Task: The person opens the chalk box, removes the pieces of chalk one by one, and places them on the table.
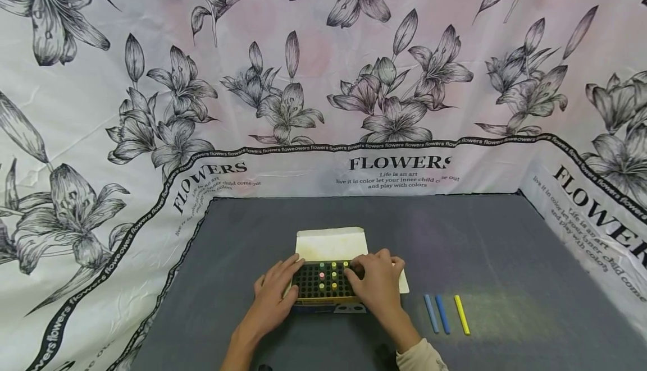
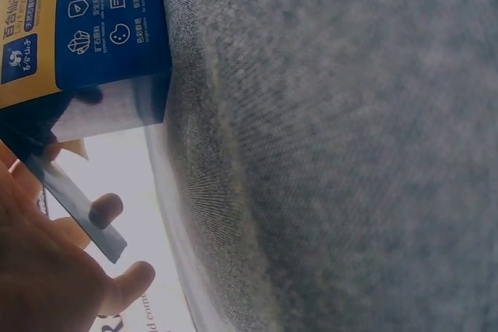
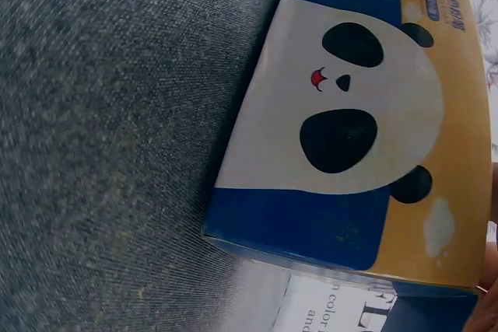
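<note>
A chalk box [image 1: 331,302] stands with its lid [image 1: 331,244] folded back. Its black holed tray [image 1: 306,281] carries several upright chalk sticks, green, pink and yellow. My left hand [image 1: 273,292] rests along the box's left end, fingers fairly straight; a side flap [image 2: 82,207] passes among them in the left wrist view. With thumb and forefinger, my right hand [image 1: 379,281] pinches at the top of a yellow chalk stick [image 1: 346,264] in the back row. Its fingers partly cover the tray's right side. The right wrist view shows the box's panda front [image 3: 405,114].
Right of the box, two blue chalk sticks [image 1: 437,315] and a yellow one [image 1: 462,315] lie on the dark grey table [image 1: 505,247]. Another white flap [image 1: 403,282] sticks out past the right hand. Flower-printed cloth [image 1: 313,172] rises behind and beside the table.
</note>
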Demonstrator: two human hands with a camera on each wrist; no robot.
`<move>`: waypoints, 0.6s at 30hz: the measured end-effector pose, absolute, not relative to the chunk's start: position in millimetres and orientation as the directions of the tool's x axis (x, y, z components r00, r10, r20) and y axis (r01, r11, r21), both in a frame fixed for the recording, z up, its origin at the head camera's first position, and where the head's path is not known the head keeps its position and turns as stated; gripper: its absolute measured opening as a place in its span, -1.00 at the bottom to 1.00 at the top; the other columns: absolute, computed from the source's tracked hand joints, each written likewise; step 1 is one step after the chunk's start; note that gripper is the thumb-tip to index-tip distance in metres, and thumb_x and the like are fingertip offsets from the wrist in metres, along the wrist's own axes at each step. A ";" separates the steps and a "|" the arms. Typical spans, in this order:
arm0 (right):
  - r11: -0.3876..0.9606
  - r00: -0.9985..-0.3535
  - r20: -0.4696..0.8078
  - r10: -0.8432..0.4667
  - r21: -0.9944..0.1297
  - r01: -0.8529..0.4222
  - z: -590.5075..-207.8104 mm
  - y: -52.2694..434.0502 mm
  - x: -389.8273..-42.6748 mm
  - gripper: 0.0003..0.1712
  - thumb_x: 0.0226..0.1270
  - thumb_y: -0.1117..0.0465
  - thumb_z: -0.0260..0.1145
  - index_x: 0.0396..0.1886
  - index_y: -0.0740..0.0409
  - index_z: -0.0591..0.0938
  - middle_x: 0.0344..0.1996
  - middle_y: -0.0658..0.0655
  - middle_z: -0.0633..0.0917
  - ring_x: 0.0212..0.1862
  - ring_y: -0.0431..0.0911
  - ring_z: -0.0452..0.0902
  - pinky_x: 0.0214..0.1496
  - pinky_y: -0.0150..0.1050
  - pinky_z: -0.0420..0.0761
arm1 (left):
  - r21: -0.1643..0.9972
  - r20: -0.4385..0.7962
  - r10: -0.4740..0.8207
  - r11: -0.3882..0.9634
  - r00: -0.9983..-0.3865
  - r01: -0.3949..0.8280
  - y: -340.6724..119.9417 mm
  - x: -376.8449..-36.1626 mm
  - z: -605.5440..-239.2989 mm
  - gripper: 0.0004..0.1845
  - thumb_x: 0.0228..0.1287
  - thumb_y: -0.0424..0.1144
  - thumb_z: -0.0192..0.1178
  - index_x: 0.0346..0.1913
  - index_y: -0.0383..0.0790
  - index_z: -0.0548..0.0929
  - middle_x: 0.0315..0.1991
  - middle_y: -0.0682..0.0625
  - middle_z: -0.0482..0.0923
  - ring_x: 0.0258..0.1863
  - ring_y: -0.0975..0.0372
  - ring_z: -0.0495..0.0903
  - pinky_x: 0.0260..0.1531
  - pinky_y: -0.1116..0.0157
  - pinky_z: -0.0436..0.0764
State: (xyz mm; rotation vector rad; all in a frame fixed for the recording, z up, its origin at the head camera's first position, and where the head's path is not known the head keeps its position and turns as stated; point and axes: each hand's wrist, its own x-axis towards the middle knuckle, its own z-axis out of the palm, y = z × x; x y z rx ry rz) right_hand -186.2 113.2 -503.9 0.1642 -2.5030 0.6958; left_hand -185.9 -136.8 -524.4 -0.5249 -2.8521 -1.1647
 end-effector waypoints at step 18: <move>0.886 -0.825 0.564 0.037 -0.401 -0.234 -508.8 106.4 -192.9 -0.81 -0.03 0.09 0.67 -0.48 0.01 0.80 -0.56 0.05 0.67 -0.33 -0.01 0.33 0.05 0.27 0.26 | 0.679 0.130 0.298 0.669 -0.946 0.304 -136.0 -186.1 -525.1 -0.45 0.56 -0.15 0.00 0.54 0.24 0.33 0.60 0.17 0.19 0.60 -0.14 0.08 0.33 -0.43 -0.03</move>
